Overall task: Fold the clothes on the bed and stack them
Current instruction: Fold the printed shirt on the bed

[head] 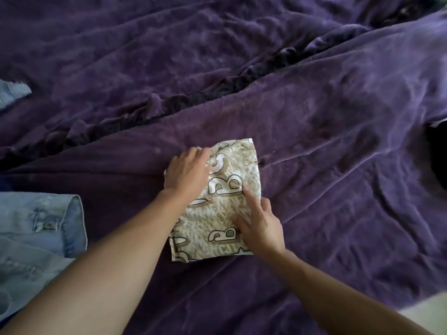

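A cream and tan garment (225, 189) printed with big outlined letters lies folded into a small rectangle on the purple bed cover (326, 165). My left hand (187, 171) rests flat on its upper left part, fingers spread. Lower down on the right, my right hand (258, 226) presses on the fabric with the fingers stretched out. Neither hand grips the cloth. A light blue denim shirt (41, 228) lies at the left edge, cuff and button showing.
A second bit of pale denim (13, 93) pokes in at the far left. A ridge of dark rumpled cover (193, 97) runs diagonally across the bed. Something black (437, 155) sits at the right edge, and a pale object (428, 313) at the lower right corner.
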Available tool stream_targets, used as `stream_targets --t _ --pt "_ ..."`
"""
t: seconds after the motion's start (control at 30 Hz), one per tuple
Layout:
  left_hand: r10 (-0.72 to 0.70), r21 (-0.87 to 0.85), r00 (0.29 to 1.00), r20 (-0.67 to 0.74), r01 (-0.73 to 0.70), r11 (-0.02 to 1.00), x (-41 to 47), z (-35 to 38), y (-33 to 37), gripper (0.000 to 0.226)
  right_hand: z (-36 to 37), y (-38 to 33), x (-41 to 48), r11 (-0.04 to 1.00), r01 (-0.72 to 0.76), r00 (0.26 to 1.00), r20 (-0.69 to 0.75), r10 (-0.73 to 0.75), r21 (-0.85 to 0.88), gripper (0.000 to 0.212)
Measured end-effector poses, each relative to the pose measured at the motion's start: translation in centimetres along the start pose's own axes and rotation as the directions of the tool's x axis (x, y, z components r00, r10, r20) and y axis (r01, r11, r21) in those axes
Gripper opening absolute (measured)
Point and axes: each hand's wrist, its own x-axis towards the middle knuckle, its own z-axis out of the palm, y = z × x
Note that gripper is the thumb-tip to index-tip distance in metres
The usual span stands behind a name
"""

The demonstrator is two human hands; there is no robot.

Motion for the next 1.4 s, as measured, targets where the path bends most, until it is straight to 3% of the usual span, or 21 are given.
stream_targets --t 0.2,0.5,0.67,0.83,1.0,1.07,1.13,1.27,1.4 --pt "0.037 -0.028 0.981 -0.191 -0.043 0.999 -2.7 -3.8 5.2 0.034 -7.8 2.8 -0.1 0.95 0.263 0.955 -0.092 -0.28 -0.167 0.068" --pt "0.104 -0.177 0.91 -0.401 -0.189 0.966 2.0 -6.5 24.8 0.031 -24.9 15.9 2.6 0.928 0.281 0.917 -0.217 -0.334 -0.244 0.065" --pt "0.108 -0.232 0.902 -0.418 -0.221 0.947 6.8 -6.4 37.7 0.027 -35.2 25.0 4.6 0.926 0.27 0.905 -0.257 -0.338 -0.265 0.067" --pt "0.104 -0.33 0.939 -0.329 -0.217 0.919 11.6 -7.3 51.0 0.026 -46.2 33.1 4.5 0.944 0.152 0.932 -0.274 -0.235 -0.292 0.068" --pt "0.135 -0.376 0.983 -0.127 -0.173 0.91 15.5 -4.2 60.9 0.032 -51.9 41.2 4.9 0.956 -0.028 0.974 -0.223 -0.04 -0.293 0.07" --pt "0.143 -0.397 0.988 -0.057 -0.154 0.905 16.7 -1.4 63.1 0.039 -52.4 44.4 5.1 0.935 -0.112 0.982 -0.184 0.052 -0.336 0.07" --pt "0.139 -0.27 0.989 -0.043 -0.145 0.952 17.5 1.9 64.0 0.052 -51.9 47.0 5.3 0.905 -0.164 0.974 -0.208 0.087 -0.392 0.067" --pt "0.235 -0.055 0.969 -0.081 -0.24 0.969 16.7 7.0 63.6 0.059 -47.4 49.7 5.5 0.91 -0.036 0.956 -0.279 -0.089 -0.414 0.054" --pt "0.198 -0.031 0.978 0.059 -0.197 0.98 16.5 9.5 62.8 0.062 -44.5 51.2 5.8 0.911 -0.071 0.986 -0.168 0.002 -0.405 0.069"
